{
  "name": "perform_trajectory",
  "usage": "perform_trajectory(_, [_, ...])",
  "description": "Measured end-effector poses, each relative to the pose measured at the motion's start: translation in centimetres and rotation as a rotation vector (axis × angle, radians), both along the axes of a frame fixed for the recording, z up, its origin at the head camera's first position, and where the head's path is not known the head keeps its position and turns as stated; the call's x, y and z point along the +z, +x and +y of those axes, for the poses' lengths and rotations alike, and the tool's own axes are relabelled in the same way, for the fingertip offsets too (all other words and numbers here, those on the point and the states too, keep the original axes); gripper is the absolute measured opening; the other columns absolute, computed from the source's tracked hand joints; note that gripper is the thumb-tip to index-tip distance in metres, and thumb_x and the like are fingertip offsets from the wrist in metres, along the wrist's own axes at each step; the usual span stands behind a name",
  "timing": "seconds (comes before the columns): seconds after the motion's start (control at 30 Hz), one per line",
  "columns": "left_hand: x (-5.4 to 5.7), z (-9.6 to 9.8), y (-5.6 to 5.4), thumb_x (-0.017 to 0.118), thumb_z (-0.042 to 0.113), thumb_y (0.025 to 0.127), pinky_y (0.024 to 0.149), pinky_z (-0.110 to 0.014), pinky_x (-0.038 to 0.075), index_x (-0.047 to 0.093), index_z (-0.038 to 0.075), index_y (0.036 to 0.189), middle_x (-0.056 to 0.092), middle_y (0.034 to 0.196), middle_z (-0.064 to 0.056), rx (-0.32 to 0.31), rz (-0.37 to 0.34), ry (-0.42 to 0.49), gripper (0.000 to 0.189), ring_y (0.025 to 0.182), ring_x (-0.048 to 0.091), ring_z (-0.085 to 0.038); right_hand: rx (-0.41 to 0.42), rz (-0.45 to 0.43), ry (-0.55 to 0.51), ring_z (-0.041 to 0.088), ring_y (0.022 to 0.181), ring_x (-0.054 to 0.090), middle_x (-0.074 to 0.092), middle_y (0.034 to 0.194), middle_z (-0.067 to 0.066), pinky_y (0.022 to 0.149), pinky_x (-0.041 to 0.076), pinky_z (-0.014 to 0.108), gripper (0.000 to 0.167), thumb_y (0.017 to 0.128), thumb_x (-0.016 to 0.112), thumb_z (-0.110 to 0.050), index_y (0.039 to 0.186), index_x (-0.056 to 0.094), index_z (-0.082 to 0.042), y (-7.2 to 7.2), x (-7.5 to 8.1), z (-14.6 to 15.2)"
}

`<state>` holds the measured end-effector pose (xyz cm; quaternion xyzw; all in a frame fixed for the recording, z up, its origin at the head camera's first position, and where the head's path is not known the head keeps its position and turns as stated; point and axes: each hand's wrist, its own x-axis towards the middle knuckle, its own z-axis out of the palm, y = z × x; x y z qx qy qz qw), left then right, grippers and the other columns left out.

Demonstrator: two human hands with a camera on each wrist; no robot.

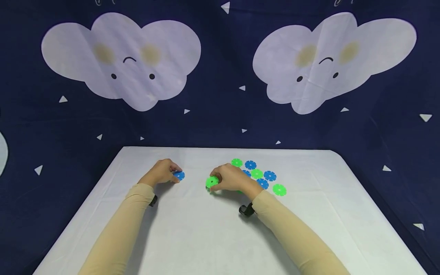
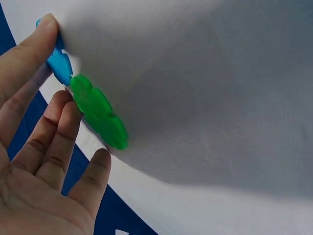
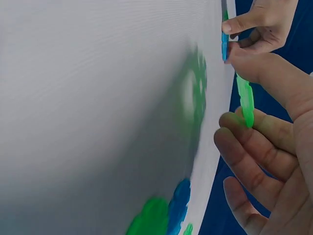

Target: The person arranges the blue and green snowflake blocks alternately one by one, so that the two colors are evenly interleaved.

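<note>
My left hand (image 1: 160, 172) pinches a blue notched disc (image 1: 179, 175) between thumb and fingers, low over the left part of the table. In the left wrist view a green notched disc (image 2: 99, 112) meets the lower edge of the blue disc (image 2: 61, 67), beside the loosely bent other fingers; the head view hides this green piece behind the hand. Farther right, my right hand (image 1: 231, 178) grips another green notched disc (image 1: 212, 181) by its edge. In the right wrist view that green disc (image 3: 246, 100) stands edge-on between thumb and fingertips.
Several loose discs lie right of and behind the right hand, among them a blue disc (image 1: 269, 175) and a green disc (image 1: 279, 190). All are on a white-covered table (image 1: 192, 236). Behind it hangs a dark blue cloth (image 1: 220, 126) printed with clouds.
</note>
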<state>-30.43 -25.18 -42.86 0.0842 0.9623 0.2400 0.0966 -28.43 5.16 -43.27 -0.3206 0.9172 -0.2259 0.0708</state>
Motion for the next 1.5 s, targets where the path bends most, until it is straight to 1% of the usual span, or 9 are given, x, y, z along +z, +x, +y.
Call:
perform_trajectory(0.13, [0.0,0.0,0.0,0.094,0.013,0.082,0.108,-0.054,0.053,0.082,0.007,0.121,0.072,0.125,-0.017,0.001,-0.003,0.012,0.042,0.117,0.066,-0.033,-0.041,0.004,-0.041,0.006,0.085,0.071,0.081,0.11,0.001,0.082,0.06,0.031,0.052,0.085,0.092,-0.039,0.127,0.078,-0.012,-0.3,0.2,-1.1])
perform_trajectory(0.3, [-0.1,-0.1,0.1,0.094,0.012,0.081,0.105,-0.052,0.055,0.081,0.006,0.12,0.072,0.122,-0.017,0.003,-0.003,0.036,0.042,0.114,0.067,-0.033,-0.048,0.033,-0.08,0.008,0.084,0.069,0.081,0.104,0.001,0.082,0.059,0.031,0.052,0.085,0.092,-0.041,0.126,0.079,-0.011,-0.8,0.3,-2.7])
perform_trajectory(0.4, [-0.2,-0.2,0.1,0.095,0.012,0.081,0.104,-0.052,0.055,0.081,0.005,0.12,0.071,0.121,-0.018,0.003,0.001,0.053,0.042,0.114,0.067,-0.034,-0.057,0.038,-0.081,0.007,0.083,0.068,0.08,0.102,0.0,0.08,0.058,0.029,0.052,0.086,0.091,-0.042,0.126,0.079,-0.011,-1.0,0.1,-3.7])
perform_trajectory(0.53, [-0.3,-0.3,0.0,0.095,0.013,0.081,0.106,-0.054,0.055,0.082,0.006,0.12,0.071,0.124,-0.018,0.007,0.003,0.066,0.042,0.117,0.067,-0.035,-0.085,0.018,-0.088,0.006,0.083,0.068,0.081,0.104,0.0,0.078,0.058,0.027,0.053,0.086,0.09,-0.043,0.127,0.079,-0.012,-1.3,-0.2,-4.7])
perform_trajectory(0.67, [-0.6,-0.5,-0.1,0.095,0.015,0.082,0.106,-0.054,0.055,0.082,0.007,0.121,0.07,0.125,-0.018,0.016,0.001,0.079,0.042,0.119,0.066,-0.036,-0.109,-0.008,-0.1,0.008,0.084,0.066,0.08,0.104,0.0,0.077,0.057,0.028,0.054,0.086,0.09,-0.042,0.128,0.078,-0.011,-1.5,-0.5,-5.6])
perform_trajectory(0.87, [-1.3,-0.9,-0.2,0.095,0.015,0.081,0.108,-0.054,0.054,0.082,0.008,0.121,0.07,0.124,-0.017,0.03,0.001,0.135,0.043,0.119,0.066,-0.036,-0.139,-0.006,-0.078,0.01,0.09,0.062,0.08,0.11,0.0,0.084,0.057,0.031,0.054,0.087,0.09,-0.043,0.128,0.079,-0.01,-1.9,-1.3,-6.7])
perform_trajectory(1.0, [-1.4,-1.1,-0.1,0.096,0.014,0.08,0.109,-0.056,0.053,0.082,0.007,0.121,0.071,0.125,-0.017,0.028,0.005,0.16,0.044,0.12,0.066,-0.037,-0.155,-0.012,-0.076,0.012,0.095,0.065,0.08,0.112,0.001,0.089,0.059,0.034,0.053,0.087,0.091,-0.042,0.127,0.079,-0.01,-2.2,-1.7,-7.3])
perform_trajectory(1.23, [-1.4,-1.1,-0.1,0.095,0.015,0.081,0.111,-0.057,0.051,0.081,0.008,0.122,0.069,0.129,-0.018,0.033,-0.011,0.177,0.044,0.124,0.064,-0.038,-0.176,-0.016,-0.056,0.019,0.112,0.07,0.078,0.121,0.003,0.101,0.059,0.041,0.055,0.087,0.091,-0.041,0.13,0.078,-0.01,-2.5,-2.1,-8.2])
perform_trajectory(1.5, [-1.5,-1.4,-0.1,0.095,0.016,0.081,0.112,-0.058,0.051,0.081,0.008,0.123,0.068,0.131,-0.018,0.044,-0.027,0.184,0.045,0.125,0.064,-0.039,-0.22,0.044,-0.008,0.019,0.114,0.069,0.076,0.122,0.003,0.102,0.057,0.047,0.053,0.089,0.089,-0.044,0.13,0.078,-0.013,-2.5,-2.6,-9.4])
